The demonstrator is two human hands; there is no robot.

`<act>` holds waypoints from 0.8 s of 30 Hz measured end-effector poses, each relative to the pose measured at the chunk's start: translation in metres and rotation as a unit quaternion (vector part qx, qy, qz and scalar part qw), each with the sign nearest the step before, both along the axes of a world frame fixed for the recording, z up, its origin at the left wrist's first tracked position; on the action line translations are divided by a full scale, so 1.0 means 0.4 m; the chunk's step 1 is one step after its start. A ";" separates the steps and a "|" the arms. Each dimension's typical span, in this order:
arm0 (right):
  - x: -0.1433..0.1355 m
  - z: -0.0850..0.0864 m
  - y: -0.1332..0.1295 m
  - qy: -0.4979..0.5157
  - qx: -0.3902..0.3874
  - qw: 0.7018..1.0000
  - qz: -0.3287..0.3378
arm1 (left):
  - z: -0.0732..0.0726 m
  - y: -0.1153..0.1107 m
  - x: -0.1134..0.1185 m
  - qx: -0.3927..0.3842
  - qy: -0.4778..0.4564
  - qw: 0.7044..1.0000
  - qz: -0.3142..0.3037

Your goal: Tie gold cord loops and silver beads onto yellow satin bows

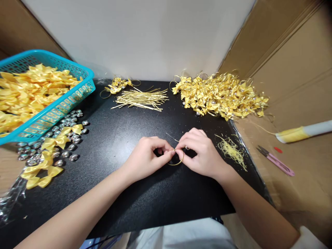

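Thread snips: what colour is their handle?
The thread snips' handle is pink, best seen in the head view.

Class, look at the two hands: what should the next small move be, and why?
Probably the right hand should guide the needle to where the hands meet, while the left hand steadies the gold cord. Both hands pinch the gold cord, which curves in a loop, and what looks like a needle juts out beside the right hand.

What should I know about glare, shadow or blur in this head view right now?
Head view: pale glare on the black table left of the left hand, with shadow below the right hand; head view: gold loop distinct, but detail at the pinch too small to judge; head view: wide-angle stretch toward the blue basket.
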State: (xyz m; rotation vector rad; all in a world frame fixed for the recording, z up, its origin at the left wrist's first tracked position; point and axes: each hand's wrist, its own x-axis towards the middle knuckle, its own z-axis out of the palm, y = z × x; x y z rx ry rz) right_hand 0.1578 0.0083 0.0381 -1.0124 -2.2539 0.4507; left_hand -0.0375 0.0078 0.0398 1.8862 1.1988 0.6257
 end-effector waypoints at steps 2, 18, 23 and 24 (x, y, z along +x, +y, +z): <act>0.004 0.006 0.007 0.002 -0.016 1.000 -0.001 | 0.000 0.004 0.002 -0.032 0.002 0.999 -0.007; 0.084 -0.050 0.003 0.147 -0.316 0.928 -0.134 | -0.050 0.026 0.091 0.042 0.120 0.990 0.066; 0.053 -0.052 0.001 0.188 -0.304 0.928 -0.103 | -0.044 0.016 0.082 0.025 0.068 0.995 0.065; 0.052 -0.049 0.001 0.194 -0.298 0.930 -0.097 | -0.041 0.012 0.077 0.002 0.039 0.997 0.069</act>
